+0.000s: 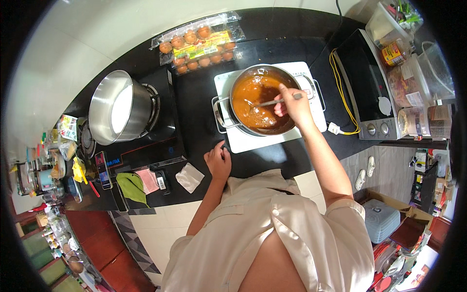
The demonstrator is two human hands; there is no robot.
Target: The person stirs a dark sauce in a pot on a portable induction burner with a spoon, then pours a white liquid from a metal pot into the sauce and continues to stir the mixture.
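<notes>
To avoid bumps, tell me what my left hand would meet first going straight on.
Your left hand likely meets the white cooktop at its left edge, or, depth being unclear, the pot handle.

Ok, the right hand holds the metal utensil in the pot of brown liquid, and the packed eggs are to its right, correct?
Not quite: the head view shows the packed eggs to the left of that pot. The right hand does hold the metal utensil in the brown liquid.

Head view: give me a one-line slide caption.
Right hand holds a utensil in a pot of brown liquid; left hand at the counter.
</notes>
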